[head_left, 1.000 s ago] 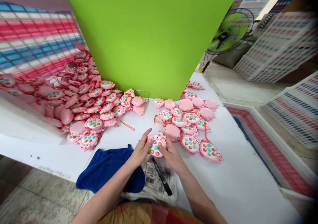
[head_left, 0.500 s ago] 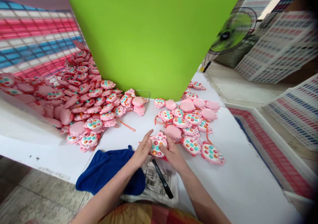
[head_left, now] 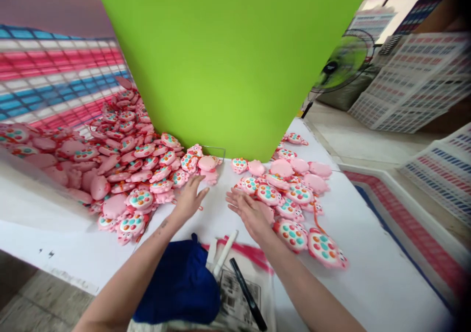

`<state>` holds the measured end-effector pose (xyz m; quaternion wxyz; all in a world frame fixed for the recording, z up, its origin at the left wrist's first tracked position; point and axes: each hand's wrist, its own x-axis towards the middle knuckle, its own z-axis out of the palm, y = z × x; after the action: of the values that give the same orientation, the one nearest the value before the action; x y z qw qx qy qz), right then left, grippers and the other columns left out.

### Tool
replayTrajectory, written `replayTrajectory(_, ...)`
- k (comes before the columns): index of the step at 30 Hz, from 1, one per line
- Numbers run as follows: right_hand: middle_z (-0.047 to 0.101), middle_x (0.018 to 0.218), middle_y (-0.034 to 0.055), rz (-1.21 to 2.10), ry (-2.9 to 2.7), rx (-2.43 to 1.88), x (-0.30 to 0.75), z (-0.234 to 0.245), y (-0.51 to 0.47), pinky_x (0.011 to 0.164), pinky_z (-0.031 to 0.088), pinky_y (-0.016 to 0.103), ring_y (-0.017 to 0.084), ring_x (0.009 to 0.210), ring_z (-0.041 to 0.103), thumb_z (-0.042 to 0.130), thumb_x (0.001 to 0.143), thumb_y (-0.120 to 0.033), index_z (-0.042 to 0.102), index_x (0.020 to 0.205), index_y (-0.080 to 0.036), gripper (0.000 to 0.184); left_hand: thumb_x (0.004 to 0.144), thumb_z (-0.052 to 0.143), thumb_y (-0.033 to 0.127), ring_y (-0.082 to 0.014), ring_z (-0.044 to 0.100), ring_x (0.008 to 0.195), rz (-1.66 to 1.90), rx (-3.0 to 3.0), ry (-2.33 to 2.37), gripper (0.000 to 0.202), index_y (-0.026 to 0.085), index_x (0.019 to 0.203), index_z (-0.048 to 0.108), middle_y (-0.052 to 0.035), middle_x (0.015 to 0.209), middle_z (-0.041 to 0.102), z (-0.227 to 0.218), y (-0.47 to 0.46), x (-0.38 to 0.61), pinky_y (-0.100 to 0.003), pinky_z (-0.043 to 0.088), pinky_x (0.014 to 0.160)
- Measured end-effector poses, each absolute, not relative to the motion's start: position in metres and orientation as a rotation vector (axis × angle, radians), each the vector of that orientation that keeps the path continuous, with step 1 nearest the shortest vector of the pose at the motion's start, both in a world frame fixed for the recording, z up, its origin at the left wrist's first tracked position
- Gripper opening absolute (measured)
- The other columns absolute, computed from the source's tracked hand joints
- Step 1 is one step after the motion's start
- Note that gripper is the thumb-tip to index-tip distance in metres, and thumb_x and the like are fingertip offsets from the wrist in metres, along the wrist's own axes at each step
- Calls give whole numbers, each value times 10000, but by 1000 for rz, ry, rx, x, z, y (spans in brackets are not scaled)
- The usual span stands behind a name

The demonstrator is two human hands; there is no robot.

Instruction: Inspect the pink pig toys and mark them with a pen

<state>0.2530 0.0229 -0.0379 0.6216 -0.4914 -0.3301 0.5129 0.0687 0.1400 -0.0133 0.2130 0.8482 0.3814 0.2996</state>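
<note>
My left hand [head_left: 190, 197] is stretched out flat with its fingers apart, just short of the big heap of pink animal-shaped button toys [head_left: 125, 160] on the left of the white table [head_left: 368, 273]. Its fingertips are nearest a face-down pink toy [head_left: 207, 164]. My right hand [head_left: 249, 212] is open too, fingers spread, holding nothing, at the near left edge of the smaller group of pink toys [head_left: 290, 189]. One toy lies partly hidden under that hand.
A blue cloth [head_left: 180, 283] lies at the table's near edge. Beside it are a white pen [head_left: 224, 253], a black marker [head_left: 248, 295] and a plastic bag with a barcode label [head_left: 235, 297]. A standing fan [head_left: 342, 62] and stacked crates [head_left: 415, 76] are at the right.
Both hands have let go of the pink toy they held together. The left hand has moved up toward the left heap, the right toward the right group. The view has tilted upward.
</note>
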Motion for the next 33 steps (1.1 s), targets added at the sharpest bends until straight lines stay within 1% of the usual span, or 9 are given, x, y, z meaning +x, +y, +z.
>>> replayTrajectory(5, 520, 1361, 93, 933, -1113, -1348, 273, -36, 110, 1083, 361, 409, 225, 1278, 464, 494, 801, -671, 561, 1226, -223, 621, 924, 440, 342, -268, 530, 1161, 772, 2483, 1348, 404, 143, 1269, 508, -156, 1283, 522, 6, 236, 65, -413, 436, 988)
replayTrajectory(9, 577, 1284, 114, 824, -1263, -1433, 283, -34, 188, 1065, 372, 372, 214, 1209, 519, 434, 856, -620, 582, 1200, -166, 588, 937, 384, 335, -249, 557, 1089, 711, 2511, 1514, 396, 135, 1247, 527, -153, 1248, 540, 17, 288, 76, -373, 457, 928)
replayTrajectory(13, 624, 1195, 122, 756, -1452, -1559, 277, -31, 246, 997, 417, 379, 196, 1110, 578, 381, 936, -499, 595, 1165, -127, 485, 928, 367, 421, -324, 422, 1227, 599, 2572, 1665, 427, 174, 1212, 568, -157, 1278, 527, 23, 316, 94, -502, 332, 1013)
replayTrajectory(16, 622, 1193, 120, 732, -1606, -1661, 269, -33, 263, 985, 410, 419, 211, 1108, 576, 408, 936, -483, 605, 1148, -133, 455, 875, 427, 521, -356, 344, 1284, 407, 2626, 1675, 464, 216, 1177, 603, -131, 1356, 492, 18, 323, 103, -568, 247, 1036)
replayTrajectory(18, 613, 1218, 117, 709, -1702, -1716, 266, -37, 261, 1010, 374, 433, 243, 1162, 539, 418, 923, -498, 635, 1122, -155, 452, 840, 451, 569, -356, 338, 1289, 271, 2653, 1644, 482, 235, 1137, 632, -111, 1335, 525, 11, 319, 106, -580, 201, 1051)
replayTrajectory(23, 533, 1350, 63, 618, -1844, -1750, 267, -50, 221, 1095, 266, 405, 244, 1292, 409, 385, 928, -465, 617, 1198, -224, 430, 827, 411, 610, -373, 369, 1260, 93, 2667, 1540, 555, 240, 1191, 610, -120, 1306, 550, -2, 288, 105, -603, 222, 1024)
replayTrajectory(28, 573, 1301, 59, 560, -1872, -1733, 267, -60, 170, 1072, 314, 403, 246, 1252, 451, 414, 915, -460, 653, 1129, -223, 399, 780, 469, 649, -365, 398, 1261, -48, 2643, 1345, 564, 294, 1191, 622, -86, 1332, 550, -1, 263, 99, -541, 278, 1031)
replayTrajectory(30, 594, 1267, 57, 525, -1850, -1726, 268, -64, 155, 1045, 359, 377, 221, 1207, 495, 371, 933, -470, 647, 1130, -228, 416, 744, 496, 683, -330, 522, 1142, -125, 2604, 1281, 547, 295, 1082, 683, -72, 1199, 644, 2, 263, 100, -459, 375, 975)
replayTrajectory(33, 573, 1280, 89, 429, -1766, -1769, 278, -71, 143, 1038, 385, 345, 185, 1202, 504, 255, 970, -443, 542, 1270, -187, 488, 778, 431, 691, -261, 641, 861, -179, 2537, 1309, 561, 228, 885, 729, -89, 917, 715, 4, 273, 106, -344, 476, 792)
